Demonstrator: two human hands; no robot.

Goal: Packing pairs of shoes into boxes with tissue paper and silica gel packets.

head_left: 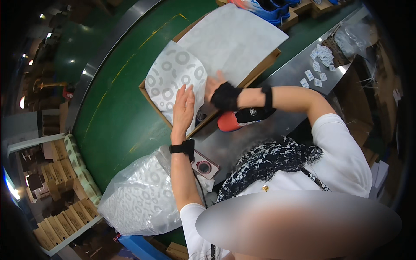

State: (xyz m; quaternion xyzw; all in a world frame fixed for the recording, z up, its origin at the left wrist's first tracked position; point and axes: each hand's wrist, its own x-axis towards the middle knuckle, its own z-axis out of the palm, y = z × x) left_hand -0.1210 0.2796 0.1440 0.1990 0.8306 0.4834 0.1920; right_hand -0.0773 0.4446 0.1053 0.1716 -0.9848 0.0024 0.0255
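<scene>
An open cardboard shoe box (248, 79) lies in front of me, lined with white tissue paper (229, 37). One printed flap of wrapping paper (167, 76), with grey ring shapes, is spread over its left part. My left hand (183, 110) rests flat on this flap, its fingers stretched out and holding nothing. Close by, my right hand (213, 86) is over the paper near the box's middle, slightly blurred, with its fingers apart. Below my right forearm, a shoe (229, 121) with a red-orange toe and dark upper lies on the metal table. Something dark shows under the paper's near edge.
A clear plastic bag of printed paper (143, 195) lies at the near left, beside a phone-like device (204, 166). Several small white labels (321, 56) are scattered at the right. Blue shoes (264, 8) stand at the far side. Shelved shoe boxes (65, 221) are at the left.
</scene>
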